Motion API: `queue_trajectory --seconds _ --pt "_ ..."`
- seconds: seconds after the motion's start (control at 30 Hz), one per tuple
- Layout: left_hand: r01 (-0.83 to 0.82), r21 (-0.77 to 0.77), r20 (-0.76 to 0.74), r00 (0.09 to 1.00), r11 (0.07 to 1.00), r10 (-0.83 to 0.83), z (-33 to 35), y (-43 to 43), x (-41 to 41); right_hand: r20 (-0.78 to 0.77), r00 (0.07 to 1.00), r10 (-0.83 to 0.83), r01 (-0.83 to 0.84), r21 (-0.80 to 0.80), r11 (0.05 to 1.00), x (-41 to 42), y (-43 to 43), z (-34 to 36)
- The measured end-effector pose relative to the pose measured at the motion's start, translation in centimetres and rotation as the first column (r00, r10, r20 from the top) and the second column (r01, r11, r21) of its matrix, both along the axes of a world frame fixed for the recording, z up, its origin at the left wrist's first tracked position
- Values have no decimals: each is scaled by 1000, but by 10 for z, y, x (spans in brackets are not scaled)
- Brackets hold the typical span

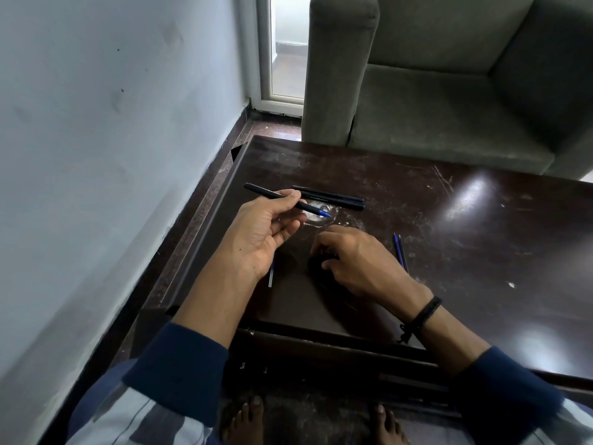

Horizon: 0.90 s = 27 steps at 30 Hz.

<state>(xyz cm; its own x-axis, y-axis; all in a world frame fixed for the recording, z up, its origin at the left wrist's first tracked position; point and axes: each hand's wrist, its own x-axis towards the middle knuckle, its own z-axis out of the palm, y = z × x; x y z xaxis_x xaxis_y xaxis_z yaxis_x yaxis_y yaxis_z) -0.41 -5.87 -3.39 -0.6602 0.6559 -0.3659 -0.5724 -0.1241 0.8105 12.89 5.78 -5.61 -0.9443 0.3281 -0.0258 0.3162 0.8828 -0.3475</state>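
My left hand (263, 232) pinches a black pen (261, 191) with a blue tip between thumb and forefinger, held a little above the dark table (465, 226), tip pointing right. My right hand (356, 261) rests on the table with its fingers curled over a small black object (316, 263); what that object is I cannot tell. Two more black pens (330, 194) lie side by side just behind the held pen. Two thin blue refills (401, 255) lie to the right of my right hand. Another thin refill (271, 277) shows below my left palm.
A grey sofa (449, 91) stands right behind the table. A pale wall (96, 123) runs along the left, with a narrow strip of floor between it and the table's left edge. My bare feet (244, 419) are on the floor under the near edge.
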Motion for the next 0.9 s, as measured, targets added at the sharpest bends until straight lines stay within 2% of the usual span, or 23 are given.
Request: queue_trajectory --seconds 0.6,0.9 --pt "-18 49 57 998 999 15 1 0 -2 30 996 -90 91 -61 994 0 5 4" --pt "-27 54 65 998 998 24 -1 1 -3 71 989 -130 140 -152 978 1 9 6"
